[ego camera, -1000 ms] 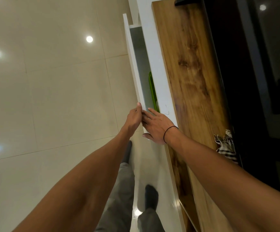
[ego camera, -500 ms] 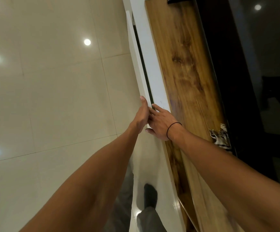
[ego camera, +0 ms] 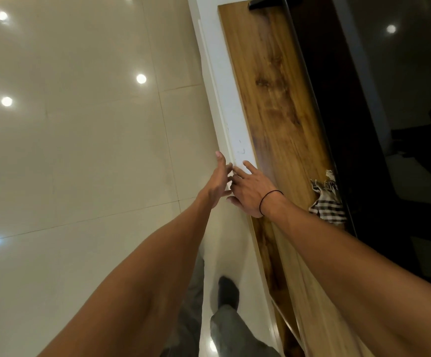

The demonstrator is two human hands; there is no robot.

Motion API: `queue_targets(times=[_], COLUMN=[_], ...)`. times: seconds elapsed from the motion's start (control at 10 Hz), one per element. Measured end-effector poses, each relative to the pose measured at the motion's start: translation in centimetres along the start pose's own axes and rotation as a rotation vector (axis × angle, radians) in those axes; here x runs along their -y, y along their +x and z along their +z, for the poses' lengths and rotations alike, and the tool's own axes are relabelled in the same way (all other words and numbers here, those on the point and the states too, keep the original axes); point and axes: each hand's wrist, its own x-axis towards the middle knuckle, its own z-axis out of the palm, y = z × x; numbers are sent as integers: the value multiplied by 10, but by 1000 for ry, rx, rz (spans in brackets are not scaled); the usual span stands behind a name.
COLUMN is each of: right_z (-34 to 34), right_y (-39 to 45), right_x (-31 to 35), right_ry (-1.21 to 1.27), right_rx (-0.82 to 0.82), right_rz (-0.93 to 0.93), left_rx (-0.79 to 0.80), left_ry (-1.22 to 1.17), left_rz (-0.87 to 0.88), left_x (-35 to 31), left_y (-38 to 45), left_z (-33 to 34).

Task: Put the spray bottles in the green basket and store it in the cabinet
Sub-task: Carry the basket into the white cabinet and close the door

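At the white cabinet door (ego camera: 215, 99), now seemingly flush, both the left hand (ego camera: 218, 180) and right hand (ego camera: 248, 188) are laid with fingers spread and empty; the green basket is hidden, presumably inside, so only release is judged left.

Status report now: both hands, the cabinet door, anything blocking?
Left hand and right hand open, empty, fingers at the white cabinet door edge. Door looks shut; green basket not visible. Nothing blocking; checkered cloth lies apart on the wooden top.

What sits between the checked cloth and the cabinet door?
Head view: only bare wooden countertop and the white cabinet edge separate the checked cloth from the cabinet door.
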Motion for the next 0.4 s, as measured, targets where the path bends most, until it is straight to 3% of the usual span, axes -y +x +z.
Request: queue_targets(times=[0.4], right_z=[41], right_y=[-87], right_x=[65], right_ry=[111], right_rx=[-81], right_rz=[190], left_rx=[-139], left_ry=[230], left_rz=[167], left_x=[80], left_y=[-74], left_z=[28])
